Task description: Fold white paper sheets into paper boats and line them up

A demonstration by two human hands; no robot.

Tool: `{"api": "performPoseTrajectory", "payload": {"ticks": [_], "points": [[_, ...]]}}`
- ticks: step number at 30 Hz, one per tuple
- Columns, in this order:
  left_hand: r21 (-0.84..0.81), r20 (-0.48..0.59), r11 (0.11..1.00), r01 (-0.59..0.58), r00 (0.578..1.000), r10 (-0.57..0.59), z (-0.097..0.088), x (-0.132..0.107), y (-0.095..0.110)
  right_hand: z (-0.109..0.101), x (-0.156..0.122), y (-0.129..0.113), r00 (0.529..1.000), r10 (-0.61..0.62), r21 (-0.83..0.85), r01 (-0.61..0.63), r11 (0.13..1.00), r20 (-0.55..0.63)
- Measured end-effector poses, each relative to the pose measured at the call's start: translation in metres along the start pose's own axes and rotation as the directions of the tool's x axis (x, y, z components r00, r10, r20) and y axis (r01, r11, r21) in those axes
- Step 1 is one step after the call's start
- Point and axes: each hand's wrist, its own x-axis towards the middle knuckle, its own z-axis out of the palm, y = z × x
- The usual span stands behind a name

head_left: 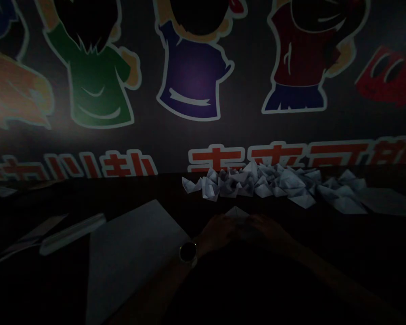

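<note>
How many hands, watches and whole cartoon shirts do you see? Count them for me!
Hands: 2 (left hand, right hand)
Watches: 1 (wristwatch)
Whole cartoon shirts: 3 (green shirt, purple shirt, red shirt)
Total: 6

The folded paper boats (pixel 257 183) and loose sheet (pixel 131 257) look matt; the wristwatch face (pixel 188 252) looks glossy.

Dim activity room, cartoon wall mural (pixel 192 76) with red lettering (pixel 246 158)
</note>
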Motion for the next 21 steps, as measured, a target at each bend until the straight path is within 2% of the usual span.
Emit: {"api": "performPoseTrajectory", "payload": {"ticks": [4,8,12,16,18,21], "points": [[-0.022,-0.011,0.999,0.026,1.000,-0.026,0.004,0.000,-0.001,0.006,0.003,0.000,0.997,-0.075,0.024,0.075,0.997,0.012],[-0.099,-0.029,0.995,0.016,0.999,-0.019,0.010,-0.001,-0.004,0.013,0.002,0.006,0.997,-0.072,0.092,0.072,0.993,0.000],[-0.280,-0.063,0.956,0.083,0.992,-0.105,0.019,0.003,-0.012,0.020,-0.001,0.018,0.998,0.063,0.259,-0.053,0.965,-0.031],[-0.547,0.008,0.806,0.225,0.965,-0.264,0.027,0.009,-0.020,0.021,-0.002,0.024,0.980,0.195,0.417,-0.192,0.889,0.035],[-0.598,0.047,0.739,0.309,0.935,-0.353,0.027,0.010,-0.021,0.018,-0.001,0.022,0.968,0.242,0.417,-0.245,0.875,0.062],[-0.586,0.047,0.713,0.386,0.894,-0.446,0.023,0.011,-0.018,0.016,0.001,0.018,0.954,0.298,0.354,-0.294,0.888,0.044]]}}
